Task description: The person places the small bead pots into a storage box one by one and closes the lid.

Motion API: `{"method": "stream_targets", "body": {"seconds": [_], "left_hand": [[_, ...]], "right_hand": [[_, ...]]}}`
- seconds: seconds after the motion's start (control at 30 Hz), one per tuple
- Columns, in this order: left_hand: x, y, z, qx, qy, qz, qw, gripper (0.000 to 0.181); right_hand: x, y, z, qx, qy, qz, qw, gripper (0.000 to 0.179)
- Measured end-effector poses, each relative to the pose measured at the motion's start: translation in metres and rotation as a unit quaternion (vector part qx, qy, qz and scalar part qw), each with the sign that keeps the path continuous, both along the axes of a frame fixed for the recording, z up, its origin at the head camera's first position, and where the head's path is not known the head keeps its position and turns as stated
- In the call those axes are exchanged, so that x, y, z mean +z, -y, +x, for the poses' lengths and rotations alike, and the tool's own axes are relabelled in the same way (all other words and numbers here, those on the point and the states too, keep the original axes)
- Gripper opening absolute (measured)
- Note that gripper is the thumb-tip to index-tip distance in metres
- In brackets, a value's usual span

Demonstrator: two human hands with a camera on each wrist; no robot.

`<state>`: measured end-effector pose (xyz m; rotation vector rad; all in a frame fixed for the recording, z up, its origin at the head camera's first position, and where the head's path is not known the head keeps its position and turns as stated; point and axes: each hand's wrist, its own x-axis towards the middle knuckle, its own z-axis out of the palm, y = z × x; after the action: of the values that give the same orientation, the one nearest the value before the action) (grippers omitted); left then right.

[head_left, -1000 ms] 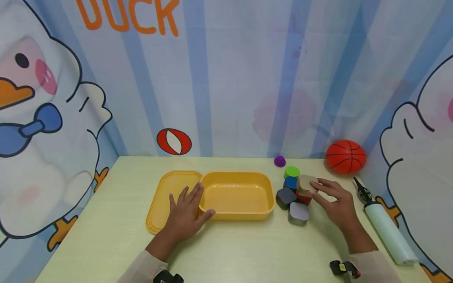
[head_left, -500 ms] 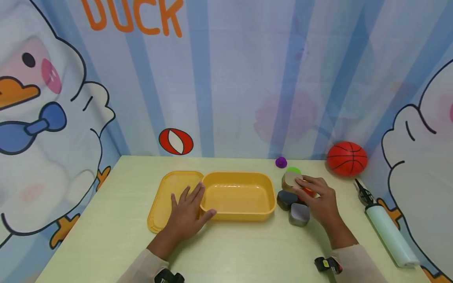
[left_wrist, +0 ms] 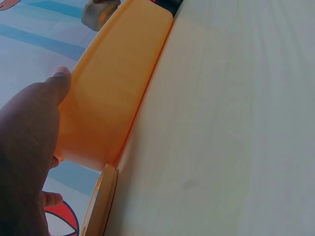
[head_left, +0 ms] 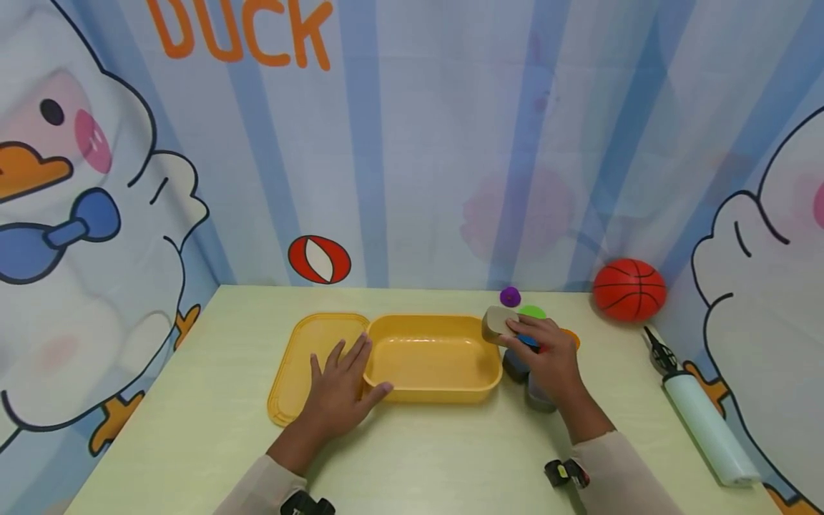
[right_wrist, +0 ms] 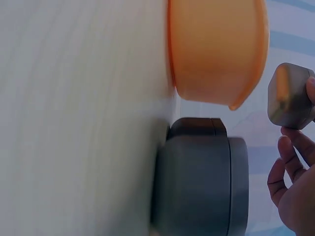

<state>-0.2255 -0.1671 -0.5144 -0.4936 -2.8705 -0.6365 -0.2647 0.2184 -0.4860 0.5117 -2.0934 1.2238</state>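
My right hand point(head_left: 548, 355) pinches a small beige box with rounded corners point(head_left: 497, 326) between thumb and fingers. It is held above the right rim of a yellow plastic container point(head_left: 431, 394). My left hand point(head_left: 337, 392) lies with spread, straight fingers at the container's left side, the thumb by its front left corner. Under that hand is a flat yellow lid point(head_left: 297, 368). In the left wrist view the thumb point(left_wrist: 61, 81) touches the container's wall point(left_wrist: 115, 83). The right wrist view shows the beige box point(right_wrist: 290, 96) clear of the container's rim.
Beside the container stand a dark grey box point(head_left: 515, 367), a light grey box point(head_left: 539, 400), and green point(head_left: 533, 312), blue point(head_left: 529, 340) and orange-red pieces point(head_left: 571, 338), partly hidden. Behind are a purple knob-like piece point(head_left: 510, 297) and a toy basketball point(head_left: 629, 290). A pale green cylinder with a black tip point(head_left: 711, 429) lies right.
My right hand has carried the beige box leftward, from above the small pieces to the container's right rim. The left hand has stayed on the container's left side.
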Motion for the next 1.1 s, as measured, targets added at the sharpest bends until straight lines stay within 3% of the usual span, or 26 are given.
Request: {"method": "stream_targets", "body": {"seconds": [0.27,0.63,1.1], "left_hand": [[0.000,0.000,0.000,0.000,0.000,0.000,1.0000,0.090],[0.003,-0.002,0.003,0.000,0.003,0.012,0.9999,0.091],[0.002,-0.002,0.001,0.003,0.004,0.006,1.0000,0.091]], "right_hand": [[0.003,0.020,-0.004,0.002,0.046,-0.008,0.9989,0.036],[0.009,0.042,-0.010,0.081,0.129,-0.023,0.9881,0.036],[0.014,0.074,-0.014,0.061,0.180,0.020,0.9815,0.038]]}}
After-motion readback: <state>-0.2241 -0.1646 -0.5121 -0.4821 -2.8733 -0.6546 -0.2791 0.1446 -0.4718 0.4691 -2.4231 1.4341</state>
